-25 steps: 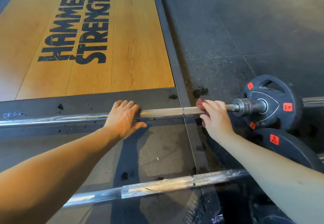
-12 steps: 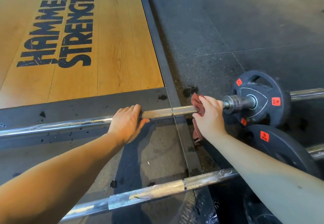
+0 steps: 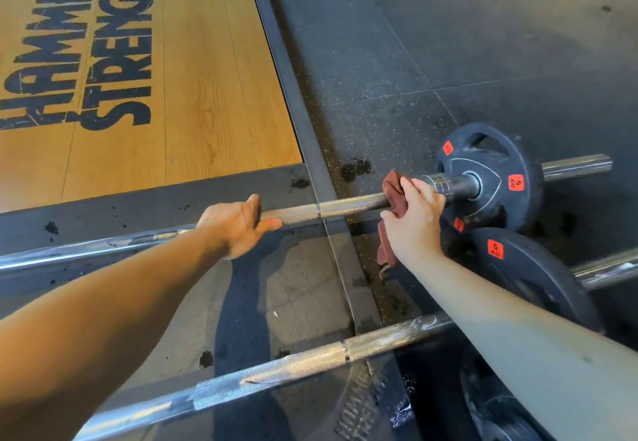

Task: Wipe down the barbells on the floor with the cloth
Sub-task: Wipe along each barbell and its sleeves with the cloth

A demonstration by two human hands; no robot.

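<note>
Moved: since a second ago the right hand [image 3: 414, 225] and the cloth [image 3: 395, 192] have slid rightward along the far barbell [image 3: 345, 206], away from the ring mark [image 3: 319, 210] in the knurling and up to the sleeve collar [image 3: 436, 181]. The left hand [image 3: 238, 225] has crept right along the same shaft, and more of the cloth shows.
Left hand: at frame centre, fingers curled over the top of the far barbell's shaft and thumb stretched along its near side, gripping the bar and nothing else.
Right hand: right of centre, wrapped over the shaft with the cloth pinned under the palm, fingertips reaching the collar.
Cloth: reddish-brown, bunched on the shaft at the right hand's left edge, with a loose end hanging beside the wrist.
Far barbell: lies across the middle of the frame, from the left edge to a black plate [image 3: 497, 178] marked 5 kg at right, with bare knurled shaft between the two hands.
Near barbell [image 3: 293, 368]: lower in the frame, roughly parallel, passing beneath both forearms and touched by neither hand. Its second plate [image 3: 524, 268] sits just below the first.
Floor: wooden platform [image 3: 190, 78] with Hammer Strength lettering at upper left, dark rubber floor [image 3: 448, 43] at upper right.
</note>
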